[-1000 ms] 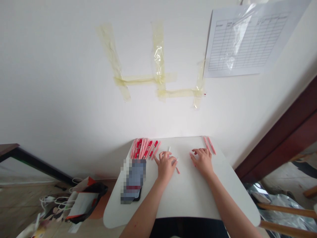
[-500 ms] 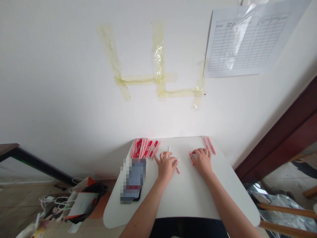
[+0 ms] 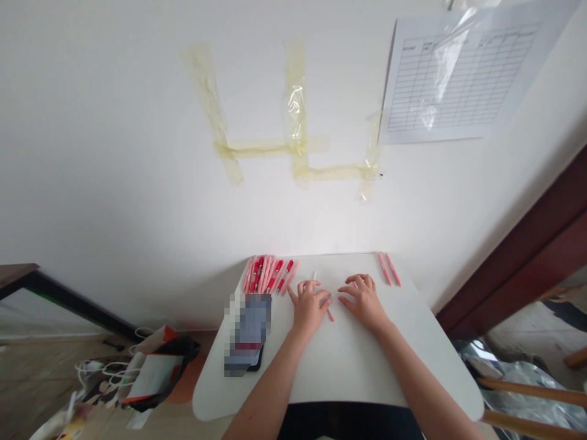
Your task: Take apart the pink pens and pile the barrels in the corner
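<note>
Looks like a home room: small white table (image 3: 348, 373) against plain wall (image 3: 137, 153), shopping bag (image 3: 156, 374) on floor left of table.

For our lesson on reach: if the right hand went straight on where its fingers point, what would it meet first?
Probably the left hand, across a narrow gap, though depth is unclear.

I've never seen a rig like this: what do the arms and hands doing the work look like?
They're a person's, not a machine's. The left hand and right hand show no gloves, rings or cables. No sleeve covers the visible left forearm or right forearm. The left one bears a small dark spot.
</note>
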A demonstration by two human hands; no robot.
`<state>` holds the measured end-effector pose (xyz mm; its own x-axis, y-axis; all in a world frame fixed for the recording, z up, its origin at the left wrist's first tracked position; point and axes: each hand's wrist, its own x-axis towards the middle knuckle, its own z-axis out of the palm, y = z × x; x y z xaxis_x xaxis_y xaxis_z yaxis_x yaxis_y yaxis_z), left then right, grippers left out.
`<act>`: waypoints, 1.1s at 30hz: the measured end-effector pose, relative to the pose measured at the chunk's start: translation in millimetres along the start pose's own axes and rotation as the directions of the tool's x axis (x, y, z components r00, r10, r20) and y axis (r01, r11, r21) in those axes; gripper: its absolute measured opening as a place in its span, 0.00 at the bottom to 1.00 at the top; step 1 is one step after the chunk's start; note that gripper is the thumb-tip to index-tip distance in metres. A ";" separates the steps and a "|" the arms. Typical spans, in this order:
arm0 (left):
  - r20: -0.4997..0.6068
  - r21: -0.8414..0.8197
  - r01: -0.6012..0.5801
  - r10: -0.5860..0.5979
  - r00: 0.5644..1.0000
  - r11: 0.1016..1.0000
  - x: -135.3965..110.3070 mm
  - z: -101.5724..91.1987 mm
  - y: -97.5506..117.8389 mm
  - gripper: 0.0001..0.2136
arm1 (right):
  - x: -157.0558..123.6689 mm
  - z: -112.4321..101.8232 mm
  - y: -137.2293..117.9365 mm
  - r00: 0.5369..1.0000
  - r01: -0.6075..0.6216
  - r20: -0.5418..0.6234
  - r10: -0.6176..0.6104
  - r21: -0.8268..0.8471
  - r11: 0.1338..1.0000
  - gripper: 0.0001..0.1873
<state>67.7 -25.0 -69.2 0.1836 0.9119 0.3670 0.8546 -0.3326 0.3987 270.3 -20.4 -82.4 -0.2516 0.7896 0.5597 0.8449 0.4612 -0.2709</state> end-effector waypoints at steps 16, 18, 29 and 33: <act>0.174 -0.092 -0.147 0.162 0.971 0.985 2.3 -17.3 -13.5 0.19 | -2.1 -1.0 7.7 0.996 -0.085 -0.021 0.086 0.044 0.995 0.09; 0.173 -0.093 -0.147 0.161 0.972 0.985 2.2 -17.6 -12.5 0.19 | -2.4 -1.4 8.4 0.995 -0.099 -0.028 0.101 0.050 0.994 0.09; 0.140 -0.069 -0.139 0.148 0.979 0.988 2.3 -16.2 -10.6 0.12 | -0.8 4.7 7.3 0.999 -0.041 0.001 0.041 -0.019 0.999 0.07; 0.095 -0.040 -0.115 0.118 0.988 0.993 4.2 -16.4 -14.0 0.12 | -1.8 5.8 8.7 0.994 -0.102 -0.031 0.101 -0.038 0.994 0.06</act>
<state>48.6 -20.5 -59.5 0.3290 0.8849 0.3298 0.8078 -0.4446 0.3869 275.3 -15.4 -90.3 -0.1506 0.8192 0.5533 0.8834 0.3628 -0.2966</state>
